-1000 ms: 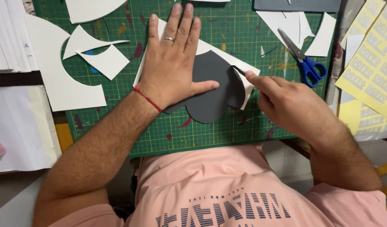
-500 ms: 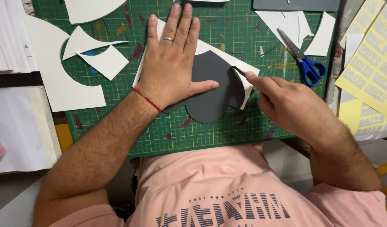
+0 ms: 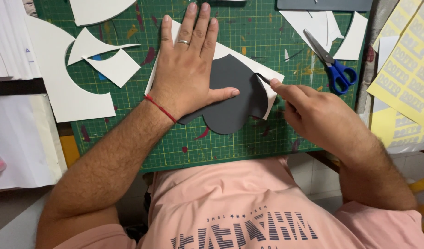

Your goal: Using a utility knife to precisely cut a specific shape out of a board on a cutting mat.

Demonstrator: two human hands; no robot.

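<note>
On the mat: I work over a green gridded cutting mat [image 3: 212,143], its squares giving me straight reference lines and its surface taking the blade instead of the table.
Left hand: my left hand [image 3: 186,76] lies flat with fingers spread, grasping nothing, pressing down so the sheets beneath cannot slide.
The piece: a dark grey card shape [image 3: 230,99] with rounded lobes sits in the middle of the mat, partly under my palm, on top of a white sheet [image 3: 272,76] whose edge shows beyond it to the right.
Right hand: my right hand [image 3: 320,117] is clenched around a slim craft knife [image 3: 263,79], forefinger laid along it to steer; only the tip shows, set at the grey shape's right edge where it meets the white.
Why so close: thumb and blade sit near each other, so the card is pinned right beside the cut.
Set aside: blue-handled scissors [image 3: 334,62] lie shut on the mat's upper right, well apart from my hands.
Offcuts: white card scraps [image 3: 106,64] with curved edges lie on the left part of the mat.
Off the mat: yellow sticker sheets [image 3: 408,78] rest at the right edge.
</note>
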